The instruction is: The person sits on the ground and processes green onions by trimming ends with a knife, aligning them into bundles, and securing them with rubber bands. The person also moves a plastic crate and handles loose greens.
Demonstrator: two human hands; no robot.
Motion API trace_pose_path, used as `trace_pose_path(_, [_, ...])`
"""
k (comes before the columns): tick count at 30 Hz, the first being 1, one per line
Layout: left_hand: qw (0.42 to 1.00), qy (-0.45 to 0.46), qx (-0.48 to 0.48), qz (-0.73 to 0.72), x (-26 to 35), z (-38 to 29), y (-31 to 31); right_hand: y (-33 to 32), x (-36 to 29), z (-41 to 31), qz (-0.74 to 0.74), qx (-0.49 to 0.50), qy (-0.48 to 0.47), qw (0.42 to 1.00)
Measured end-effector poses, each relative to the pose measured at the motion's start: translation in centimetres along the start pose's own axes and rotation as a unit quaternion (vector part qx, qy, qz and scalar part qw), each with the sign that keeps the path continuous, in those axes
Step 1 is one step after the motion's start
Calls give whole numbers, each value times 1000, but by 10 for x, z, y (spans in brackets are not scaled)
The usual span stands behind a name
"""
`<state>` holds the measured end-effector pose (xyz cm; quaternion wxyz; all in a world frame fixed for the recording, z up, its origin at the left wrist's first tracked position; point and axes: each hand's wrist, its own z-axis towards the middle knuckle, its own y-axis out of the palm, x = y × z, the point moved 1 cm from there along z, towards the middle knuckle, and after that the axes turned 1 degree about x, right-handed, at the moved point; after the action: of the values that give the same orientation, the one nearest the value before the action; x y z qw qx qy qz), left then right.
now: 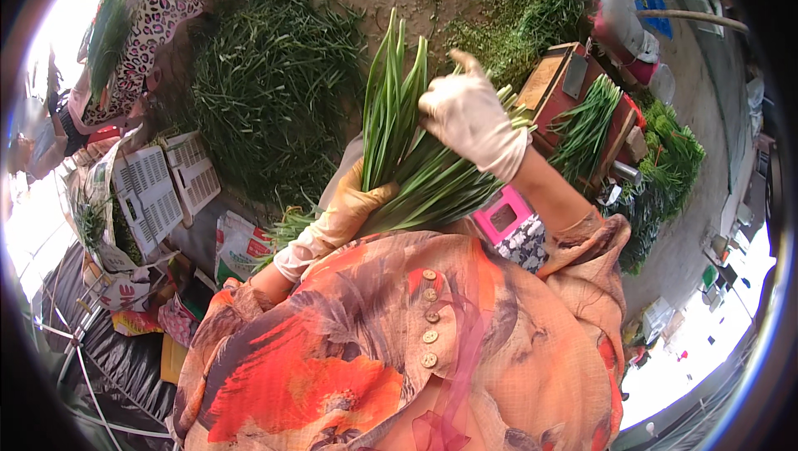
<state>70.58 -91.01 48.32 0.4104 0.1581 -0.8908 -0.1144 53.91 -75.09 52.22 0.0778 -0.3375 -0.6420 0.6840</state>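
Note:
My left hand (352, 205), in a thin, stained pale glove, is closed around the lower part of a bunch of long flat green leaves (389, 114), which look like garlic chives. The bunch stands up from the fist, tips away from me. More green stalks (430, 186) lie slanting across my lap, under and beside that bunch. Over their far ends is my right hand (471, 117), gloved in white and slightly blurred, with one finger raised and the others curled. Whether those curled fingers hold a leaf cannot be made out. Pale stalk ends (514, 111) show beside the right wrist.
A large heap of loose leaves (274, 83) covers the ground ahead, another heap (530, 27) beyond. On the right, a red wooden stand (564, 77) bears a chive bundle (589, 127); tied bundles (673, 145) lie past it. White plastic crates (149, 192) and a person (146, 46) are left.

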Motion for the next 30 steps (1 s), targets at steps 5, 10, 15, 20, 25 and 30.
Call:
trace_pose_path(5, [992,-73,-4,-103,12,6,-24,-65,-10,2,404,33,-93,910])
trace_pose_path(10, [858,-232,-85,-451,34,-1,-31,-88,113,-18,398,379,178,816])
trace_pose_path(15, [857,-232,-129,-441,26,3,-66,-3,140,-26,-41,241,213,946])
trace_pose_path(20, [947,-145,-44,-283,17,-12,-89,33,82,0,358,75,271,890])
trace_pose_path(25, [959,-155,-105,-214,30,7,-87,56,80,28,545,-23,213,811])
trace_pose_path(30, [969,-189,-91,-127,11,15,-115,35,64,26,512,87,240,820])
